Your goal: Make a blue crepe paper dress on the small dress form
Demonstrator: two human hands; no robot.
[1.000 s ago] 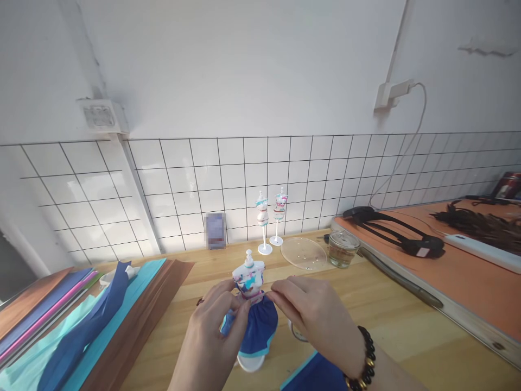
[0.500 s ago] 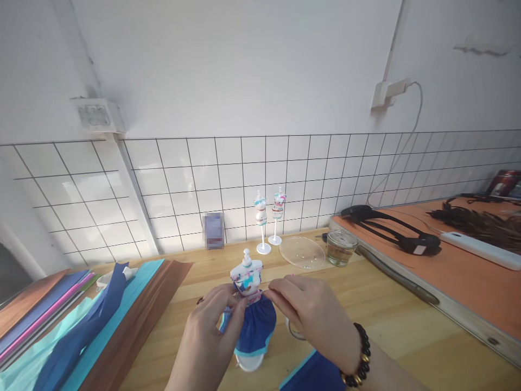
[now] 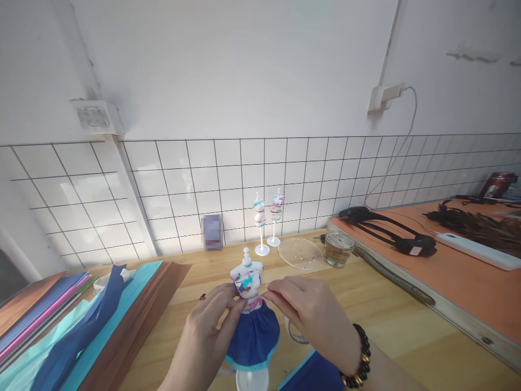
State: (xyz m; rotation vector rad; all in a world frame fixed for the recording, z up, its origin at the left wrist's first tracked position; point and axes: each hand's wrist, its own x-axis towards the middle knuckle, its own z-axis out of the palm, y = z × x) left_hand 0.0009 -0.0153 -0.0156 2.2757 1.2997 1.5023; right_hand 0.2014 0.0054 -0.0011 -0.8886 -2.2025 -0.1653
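A miniature dress form (image 3: 247, 277), white with pink and blue splashes, stands in front of me on a white base (image 3: 252, 379). Around its lower body hangs a dark blue gathered skirt (image 3: 255, 335) with a light blue hem. At the form's left side, my left hand (image 3: 208, 325) is closed, thumb and fingers against the waist. My right hand (image 3: 313, 307) pinches at the waist's right side; what lies between those fingertips is too small to make out. Beneath the right hand, a pale ring-shaped roll (image 3: 296, 332) is partly hidden. Dark blue cloth (image 3: 315, 374) lies below.
Two more dress forms (image 3: 259, 217) (image 3: 277, 210) stand near the tiled wall, beside a clear round plate (image 3: 300, 253) and a glass (image 3: 339, 251). Stacked coloured cloth (image 3: 122, 320) lies left. An orange-topped surface (image 3: 468, 282) on the right carries a black headset (image 3: 391, 233).
More pink waist shows above the skirt, which hangs lower and fuller. The form's base appears lower in view. Both hands stay at the waist.
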